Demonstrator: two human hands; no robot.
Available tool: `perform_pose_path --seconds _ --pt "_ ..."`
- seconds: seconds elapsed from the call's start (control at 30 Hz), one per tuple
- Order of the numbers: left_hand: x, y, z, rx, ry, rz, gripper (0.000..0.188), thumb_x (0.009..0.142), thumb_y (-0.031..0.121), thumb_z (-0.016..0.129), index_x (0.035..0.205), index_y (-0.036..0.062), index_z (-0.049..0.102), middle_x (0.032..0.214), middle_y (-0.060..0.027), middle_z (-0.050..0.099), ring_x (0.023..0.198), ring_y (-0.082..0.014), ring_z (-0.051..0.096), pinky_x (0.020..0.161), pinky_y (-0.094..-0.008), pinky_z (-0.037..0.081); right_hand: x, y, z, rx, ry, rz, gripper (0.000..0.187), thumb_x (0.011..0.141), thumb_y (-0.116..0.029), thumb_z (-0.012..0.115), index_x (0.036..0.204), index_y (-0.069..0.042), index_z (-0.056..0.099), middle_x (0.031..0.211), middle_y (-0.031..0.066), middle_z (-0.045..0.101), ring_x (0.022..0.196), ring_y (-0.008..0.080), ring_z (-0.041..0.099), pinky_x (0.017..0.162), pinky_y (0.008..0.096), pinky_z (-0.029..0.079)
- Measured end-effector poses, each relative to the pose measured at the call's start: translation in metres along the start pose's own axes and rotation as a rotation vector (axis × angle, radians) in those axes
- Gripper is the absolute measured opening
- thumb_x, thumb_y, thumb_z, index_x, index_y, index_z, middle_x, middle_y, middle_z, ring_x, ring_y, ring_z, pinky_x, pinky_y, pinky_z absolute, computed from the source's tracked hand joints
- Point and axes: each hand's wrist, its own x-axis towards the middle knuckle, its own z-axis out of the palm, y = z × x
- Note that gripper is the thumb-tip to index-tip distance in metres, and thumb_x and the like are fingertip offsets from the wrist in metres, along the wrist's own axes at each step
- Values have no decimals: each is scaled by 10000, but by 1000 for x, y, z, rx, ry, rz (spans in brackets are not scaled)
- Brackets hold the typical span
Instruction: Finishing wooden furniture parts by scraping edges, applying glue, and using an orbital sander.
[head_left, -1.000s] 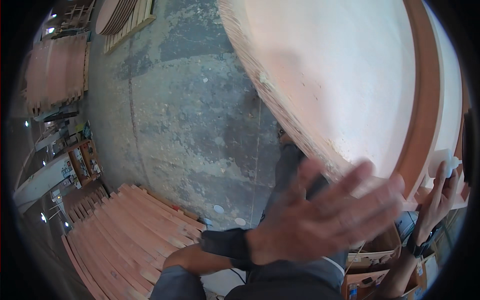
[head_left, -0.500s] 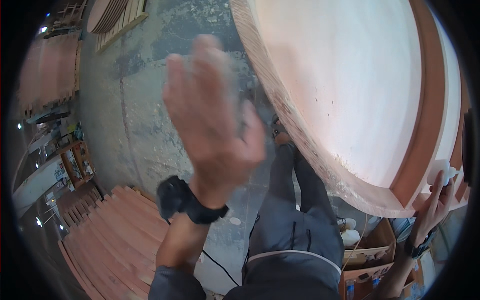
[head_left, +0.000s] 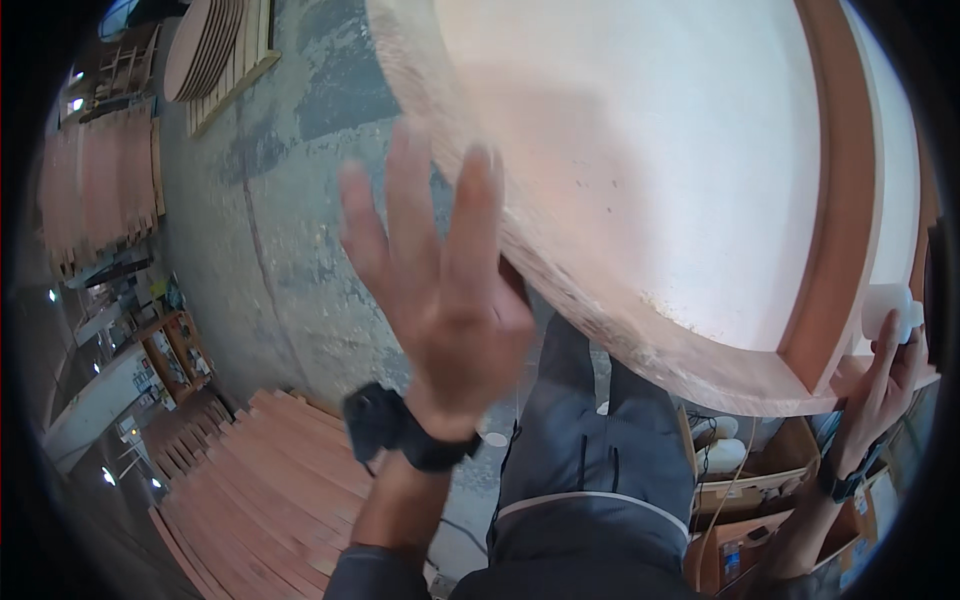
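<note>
The round wooden tabletop (head_left: 640, 170) stands tilted before me, pale sanded face up, dusty along its thick reddish rim. My left hand (head_left: 450, 310) has swung from low right up to its near edge, fingers spread, empty. At its far right, my right hand (head_left: 885, 375) keeps gripping a white block (head_left: 885, 305).

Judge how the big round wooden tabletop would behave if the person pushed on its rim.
The round wooden tabletop looks thick and broad, so probably stiff and heavy, slow to shift. Its rough, dusty rim by the open left hand should grip rather than slip. The right hand at the far edge may be steadying it.
</note>
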Motion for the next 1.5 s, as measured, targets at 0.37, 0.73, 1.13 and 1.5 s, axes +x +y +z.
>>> perform_pose_path --seconds 0.37,0.73,1.13,1.5 --pt "20 -37 -1 -46 186 230 671 763 -61 545 1417 -9 407 1459 -231 411 1411 -397 289 1155 -538 200 -7 5 -10 -280 121 56 377 979 -297 591 1204 -1 657 1111 151 679 1024 189 641 916 329 495" --pt "-9 10 -25 -312 -295 582 579 763 65 588 1341 101 553 1511 -128 378 1458 -406 190 1188 -539 56 -4 -12 9 -60 289 27 295 953 -172 644 1155 43 657 1053 69 689 950 98 616 837 244 490" --pt "3 -1 -21 -702 -422 775 426 945 169 483 1368 140 525 1505 21 415 1443 -176 281 1182 -333 237 -3 -34 21 17 472 -9 319 930 -287 681 1002 23 704 854 11 663 786 47 564 702 190 426" --pt "-71 -6 4 -890 -905 1046 360 916 143 555 1272 116 602 1339 -18 580 1333 -225 451 1110 -403 347 -139 -127 -3 143 196 330 499 840 -357 730 1140 28 627 1058 140 659 933 192 620 812 339 503"
